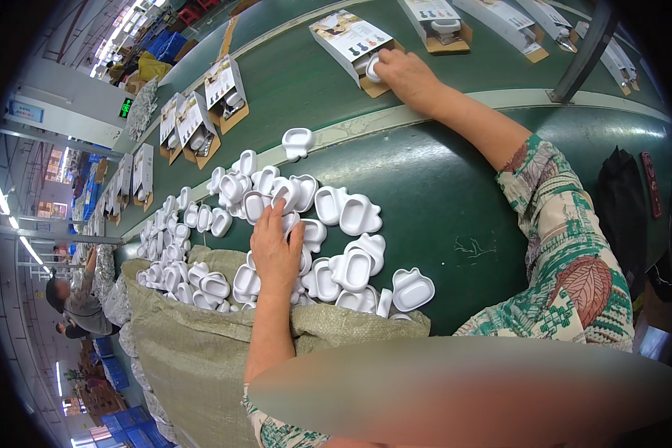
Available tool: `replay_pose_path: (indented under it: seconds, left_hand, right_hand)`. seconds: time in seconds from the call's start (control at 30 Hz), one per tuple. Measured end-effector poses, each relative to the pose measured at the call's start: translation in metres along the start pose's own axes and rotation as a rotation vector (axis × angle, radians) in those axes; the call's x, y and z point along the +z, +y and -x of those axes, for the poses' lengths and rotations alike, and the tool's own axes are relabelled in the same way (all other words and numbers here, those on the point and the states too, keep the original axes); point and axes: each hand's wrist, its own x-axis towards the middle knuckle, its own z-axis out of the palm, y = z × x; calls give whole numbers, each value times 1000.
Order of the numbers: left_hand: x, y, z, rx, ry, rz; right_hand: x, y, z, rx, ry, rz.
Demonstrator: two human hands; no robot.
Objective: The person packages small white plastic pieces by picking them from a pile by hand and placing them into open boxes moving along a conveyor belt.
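My right hand (pixel 411 81) reaches over the green belt to an open-ended printed box (pixel 351 37). Its fingers pinch a small white plastic piece (pixel 372 69) at the box's opening. My left hand (pixel 278 250) lies on a heap of similar white pieces (pixel 355 269), fingertips touching some of them, fingers stretched out and thumb apart. Each piece has a rounded oblong recess, and many show a scalloped edge. The heap spills from a woven olive sack (pixel 201 351) at the table's near edge. One piece (pixel 297 142) sits apart near the belt's rail.
More open boxes (pixel 228 89) stand along the belt (pixel 291 75) to the left and right. A metal post (pixel 586 56) rises at the right. Dark cloth (pixel 620 216) hangs at the right edge. Another person (pixel 86 302) works farther left, near blue crates (pixel 138 429).
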Motion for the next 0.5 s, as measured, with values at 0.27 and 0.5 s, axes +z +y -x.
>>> replay_pose_path:
  seconds: [0.27,0.5]
  left_hand:
    - [3,-7,3,6,29,-11]
    - [2,-3,0,-19,21,-10]
  right_hand:
    - [12,48,-17,112,173,161]
    - [24,-82,-28,-368,-56,-399]
